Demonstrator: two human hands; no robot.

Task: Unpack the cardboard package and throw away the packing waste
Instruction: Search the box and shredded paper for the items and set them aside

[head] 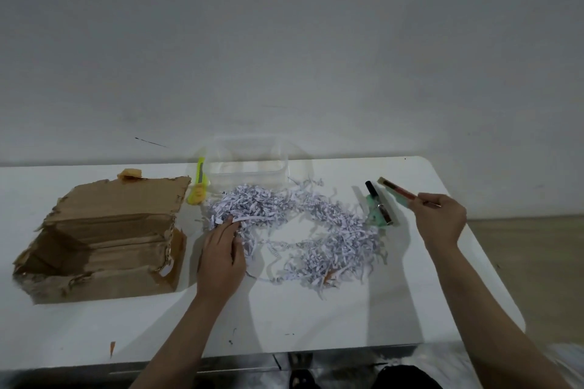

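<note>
**Hands in the shreds, box opened at nine o'clock**

On the white table (pixel 316 319) I see a loose heap of shredded paper (pixel 303 230) spread across the middle, thickest at its eleven o'clock and four o'clock parts, with a thin patch at the centre. At nine o'clock from the heap lies the box (pixel 101 240), torn open, its flap folded back toward the wall and its inside showing only brown card.

My left hand (pixel 222 254) rests on the heap's nine o'clock edge, palm down, fingers bent into the strips; whether they actually grip any paper I cannot tell. My right hand (pixel 441 219) is raised at three o'clock from the heap, its fingers pinching one end of a slim red stick (pixel 399 193) that points toward ten o'clock.

Just beside that stick, at the heap's two o'clock edge, a dark tube (pixel 379 204) lies on a greenish wrapper (pixel 374 215). At twelve o'clock from the heap stands a clear tub (pixel 249 164), close to the wall (pixel 284 41). A yellow cutter (pixel 198 183) lies between the tub and the box flap, at the heap's eleven o'clock. A crumpled wad of tape (pixel 129 173) sits at the flap's far edge.
</note>
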